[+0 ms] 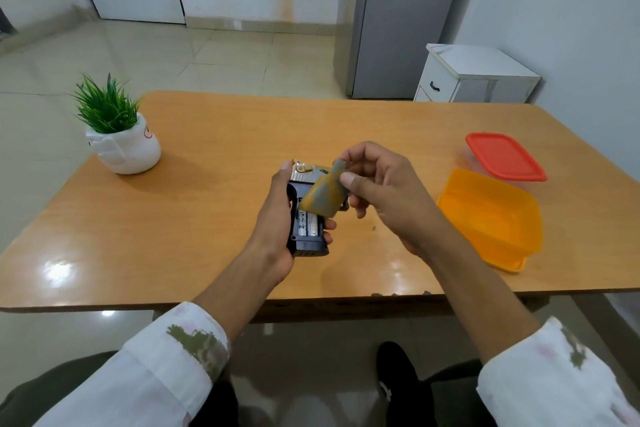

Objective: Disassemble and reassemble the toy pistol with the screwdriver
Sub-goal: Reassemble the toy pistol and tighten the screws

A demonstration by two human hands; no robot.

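Status: toy pistol is held up over the middle of the table, toward the near edge, gripped in the left hand. Fingers wrap the dark handle and the thumb runs up the left side, so the open side faces up at the camera. Two batteries show in the handle bay.

Right hand pinches the camo cover between thumb and fingertips. The cover is tilted, with its lower edge touching or just above the bay; can't tell which. The light pinch at the narrow top end looks chosen to leave the wide end free to swing on or off the bay.

Small dark speck on the table just right of the pistol, likely the screw, but too small to be sure. It sits loose near the hands, so it's easy to lose. Orange tub to the right is open and looks like the parts tray; nothing visible in it. Red-lidded box is behind it, closed. Potted plant is far left, out of the way.

Screwdriver: not in view.

Judgement: the cover is off its seat, so this is the battery-cover step. Can't tell whether it's coming off or going back on. Next move is to square the cover to the bay or set it down. Main risk is the loose screw rolling.
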